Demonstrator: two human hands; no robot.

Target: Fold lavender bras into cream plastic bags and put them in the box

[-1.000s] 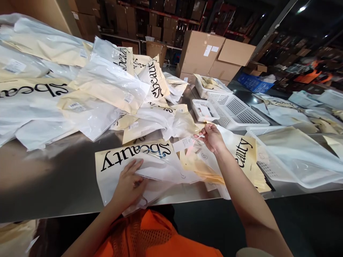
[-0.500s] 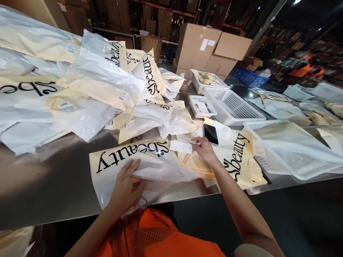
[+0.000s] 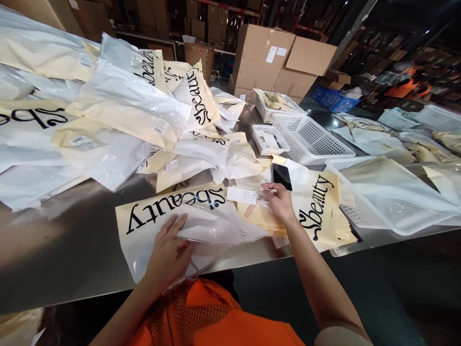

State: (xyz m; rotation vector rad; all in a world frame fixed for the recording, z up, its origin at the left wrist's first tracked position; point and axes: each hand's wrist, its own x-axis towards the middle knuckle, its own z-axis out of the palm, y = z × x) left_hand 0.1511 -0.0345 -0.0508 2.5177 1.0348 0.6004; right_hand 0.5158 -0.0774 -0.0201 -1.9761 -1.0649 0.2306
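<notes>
My left hand (image 3: 171,250) lies on a clear-and-cream plastic bag (image 3: 142,250) with black "beauty" lettering, which reads upside down. Its fingers are stretched out over the plastic. To the right, my right hand (image 3: 279,199) has thumb and fingertips pinched together just beyond the end of a white paper tag (image 3: 240,194). Whatever is between those fingertips is too small to make out. The tag rests over a stack of flat cream bags (image 3: 322,206) with the same lettering. A black phone (image 3: 282,176) lies on that stack, just above my right hand.
Filled bags (image 3: 126,101) are heaped at the left and back of the metal table (image 3: 82,230). White perforated baskets (image 3: 313,137) stand behind the stack, and another (image 3: 360,216) holds bags at right. Large cardboard boxes (image 3: 264,57) rise behind. A person in orange (image 3: 406,86) is far right.
My right hand has shifted slightly right, away from the white tag's end. My left hand stays on the bag. The whole view has moved a little.
</notes>
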